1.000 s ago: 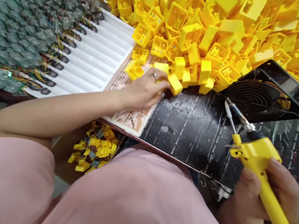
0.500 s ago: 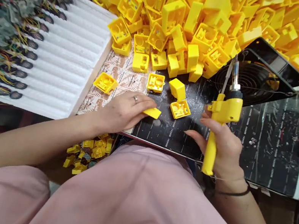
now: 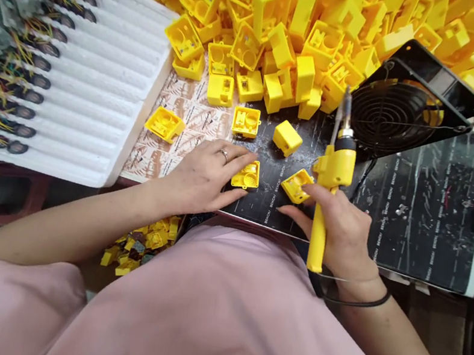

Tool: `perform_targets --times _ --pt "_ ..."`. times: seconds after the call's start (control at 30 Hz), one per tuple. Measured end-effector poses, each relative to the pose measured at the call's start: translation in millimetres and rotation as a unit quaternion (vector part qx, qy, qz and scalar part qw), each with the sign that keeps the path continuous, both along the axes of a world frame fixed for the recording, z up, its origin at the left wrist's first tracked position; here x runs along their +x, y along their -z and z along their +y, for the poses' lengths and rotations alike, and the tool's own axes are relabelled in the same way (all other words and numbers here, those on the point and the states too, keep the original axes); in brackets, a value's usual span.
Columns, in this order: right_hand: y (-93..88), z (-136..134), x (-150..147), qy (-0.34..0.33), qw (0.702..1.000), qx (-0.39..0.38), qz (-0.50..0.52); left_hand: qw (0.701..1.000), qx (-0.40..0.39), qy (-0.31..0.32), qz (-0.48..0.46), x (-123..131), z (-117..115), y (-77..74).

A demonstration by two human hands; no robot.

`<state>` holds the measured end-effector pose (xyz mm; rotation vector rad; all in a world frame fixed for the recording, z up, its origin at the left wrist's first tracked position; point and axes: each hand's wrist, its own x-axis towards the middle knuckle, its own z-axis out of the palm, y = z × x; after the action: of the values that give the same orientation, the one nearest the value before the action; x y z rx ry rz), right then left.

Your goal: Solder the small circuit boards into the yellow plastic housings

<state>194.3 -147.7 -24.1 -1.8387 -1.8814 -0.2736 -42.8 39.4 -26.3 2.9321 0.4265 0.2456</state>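
My left hand (image 3: 207, 175) rests at the near edge of the black mat, thumb and fingers closed around a small yellow plastic case (image 3: 247, 175) lying open side up. My right hand (image 3: 341, 226) is wrapped round a yellow soldering gun (image 3: 333, 167), its metal tip pointing away from me. A fingertip of that hand meets a second open yellow case (image 3: 296, 185). Just beyond are another open case (image 3: 245, 122) and one standing with its closed side up (image 3: 287, 138). One more case (image 3: 164, 124) lies to the left on patterned paper.
A large heap of yellow cases (image 3: 285, 33) fills the far side. A black fan (image 3: 409, 110) leans behind the soldering gun. At left, a white foam tray (image 3: 106, 87) bears rows of small wired round parts (image 3: 28, 113). More yellow pieces (image 3: 147, 244) sit below the table edge.
The case in my left hand has turned from its plain side to open side up. My right hand has come left with the soldering gun, and the case near it has shifted right.
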Motion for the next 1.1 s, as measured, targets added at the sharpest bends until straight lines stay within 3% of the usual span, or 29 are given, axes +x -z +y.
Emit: perform_targets --times 0.1,0.2,0.3,0.4,0.5,0.6,0.73,0.83,0.93,1.1 --pt "-3.9 -1.0 5.9 -0.042 0.998 -0.009 0.054 0.995 0.074 -0.045 0.057 10.2 -1.1 -7.1" --pt "4.2 3.6 11.7 -0.063 0.994 -0.024 0.081 0.984 0.107 -0.099 0.097 16.1 -8.3 -12.1" --pt "13.1 1.6 6.4 -0.06 0.994 -0.032 0.084 0.988 0.085 -0.078 0.099 15.8 -22.0 -13.7" --pt "9.4 -4.2 -1.5 -0.077 0.99 -0.029 0.112 0.995 0.06 -0.037 0.068 12.8 -26.2 -16.7" --pt "-1.1 5.9 1.9 -0.051 0.993 0.004 0.11 0.992 0.074 -0.085 0.065 18.4 -4.9 -21.4" --pt "-0.9 38.9 12.2 -0.015 0.999 0.034 0.028 0.985 0.078 -0.133 0.08 37.4 28.3 -21.6" --pt "14.8 75.2 22.2 -0.015 1.0 -0.001 -0.027 0.988 0.042 -0.106 0.106 59.1 44.4 -18.0" --pt "19.1 68.8 27.7 -0.051 0.998 -0.012 -0.025 0.99 0.021 -0.088 0.11 59.7 36.8 -19.6" --pt "12.3 49.9 32.8 -0.095 0.995 -0.005 -0.008 0.987 0.003 -0.091 0.132 56.4 32.4 -24.1" --pt "7.6 54.0 39.5 -0.051 0.999 0.019 0.009 0.979 -0.002 -0.094 0.183 57.0 37.3 -29.6"
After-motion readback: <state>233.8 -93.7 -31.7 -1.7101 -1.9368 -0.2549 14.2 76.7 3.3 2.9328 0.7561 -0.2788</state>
